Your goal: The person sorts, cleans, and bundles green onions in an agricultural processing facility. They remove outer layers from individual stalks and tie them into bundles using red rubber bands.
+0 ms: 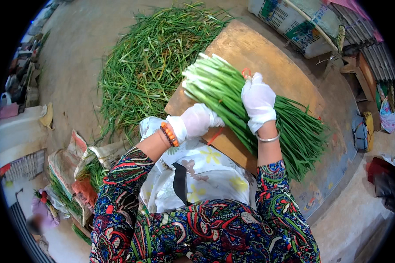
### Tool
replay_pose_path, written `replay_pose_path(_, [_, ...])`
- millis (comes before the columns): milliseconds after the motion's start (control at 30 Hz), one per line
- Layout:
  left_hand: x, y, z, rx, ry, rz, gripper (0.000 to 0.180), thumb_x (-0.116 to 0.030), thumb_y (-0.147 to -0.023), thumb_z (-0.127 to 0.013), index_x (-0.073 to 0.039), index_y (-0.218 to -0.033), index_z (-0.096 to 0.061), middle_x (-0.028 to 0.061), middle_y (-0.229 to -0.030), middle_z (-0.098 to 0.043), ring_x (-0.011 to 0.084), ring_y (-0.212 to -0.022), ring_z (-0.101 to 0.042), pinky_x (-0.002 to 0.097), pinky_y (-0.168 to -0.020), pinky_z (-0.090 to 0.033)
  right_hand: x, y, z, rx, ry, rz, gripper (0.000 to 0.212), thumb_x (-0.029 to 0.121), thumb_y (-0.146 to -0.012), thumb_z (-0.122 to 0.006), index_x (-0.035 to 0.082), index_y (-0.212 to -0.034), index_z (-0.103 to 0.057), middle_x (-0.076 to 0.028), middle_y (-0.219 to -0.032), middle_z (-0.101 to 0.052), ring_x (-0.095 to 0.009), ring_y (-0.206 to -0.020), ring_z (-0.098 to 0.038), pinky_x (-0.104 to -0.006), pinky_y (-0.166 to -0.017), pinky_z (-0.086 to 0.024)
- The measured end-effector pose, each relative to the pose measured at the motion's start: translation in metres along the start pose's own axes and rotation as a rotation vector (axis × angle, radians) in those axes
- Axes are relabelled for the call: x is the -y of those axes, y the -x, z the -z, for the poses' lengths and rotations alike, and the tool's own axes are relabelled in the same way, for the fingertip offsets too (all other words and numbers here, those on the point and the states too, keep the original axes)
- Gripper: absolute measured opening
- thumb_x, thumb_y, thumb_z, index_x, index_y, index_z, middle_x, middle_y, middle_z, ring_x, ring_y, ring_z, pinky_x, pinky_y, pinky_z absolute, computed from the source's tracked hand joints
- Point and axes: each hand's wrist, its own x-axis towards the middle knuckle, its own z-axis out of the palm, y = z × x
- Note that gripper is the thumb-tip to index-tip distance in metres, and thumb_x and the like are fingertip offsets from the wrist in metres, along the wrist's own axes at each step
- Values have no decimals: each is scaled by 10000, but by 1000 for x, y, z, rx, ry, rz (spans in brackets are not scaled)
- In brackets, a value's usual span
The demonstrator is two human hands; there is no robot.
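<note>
A thick bunch of garlic chives lies slantwise across a wooden board, white ends to the upper left and leaves fanned to the lower right. My right hand, in a white glove, is closed on top of the bunch, with a loop of red string showing at its fingertips. At the near side of the stalks my left hand, also gloved, is closed; a length of the same string hangs beside its fingers. The gloves and stalks partly hide the fingertips. A white flowered apron covers my lap.
A big heap of loose green leaves spreads over the floor past the board's left side. Woven sacks with more greens are at the left. A plastic crate stands at the far right, and a blue-and-yellow bundle lies right.
</note>
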Motion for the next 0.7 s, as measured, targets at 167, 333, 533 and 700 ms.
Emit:
replay_pose_path(167, [-18,20,-17,-63,-13,-180,362,-126,-655,-598,-148,-1015,-570,71,-961,-571,267,-815,-576,359,-625,-480,4,25,-5,-94,-125,149,132,169,-789,-488,38,-776,-473,-176,-647,-567,-357,-616,-558,-463,-560,-437])
replay_pose_path(333, [-21,40,-50,52,-62,-79,223,-151,-674,-560,-128,-893,-592,106,-1024,-561,294,-930,-552,401,-788,-462,13,27,-16,-36,-140,161,105,127,-779,-468,49,-837,-508,-191,-728,-570,-367,-665,-543,-463,-594,-434])
replay_pose_path(533, [-22,45,-53,-264,-137,-163,135,-225,-699,-562,-140,-794,-604,40,-738,-526,244,-758,-540,401,-676,-413,8,30,-26,-136,-154,158,116,162,-816,-470,46,-804,-481,-201,-656,-566,-386,-592,-546,-487,-530,-407])
replay_pose_path(700, [-22,37,-60,-254,-129,-112,121,-219,-696,-579,-105,-664,-557,49,-661,-521,268,-700,-544,383,-612,-418,5,30,-18,-158,-178,120,137,117,-787,-482,45,-896,-523,-182,-737,-593,-357,-673,-568,-450,-601,-434])
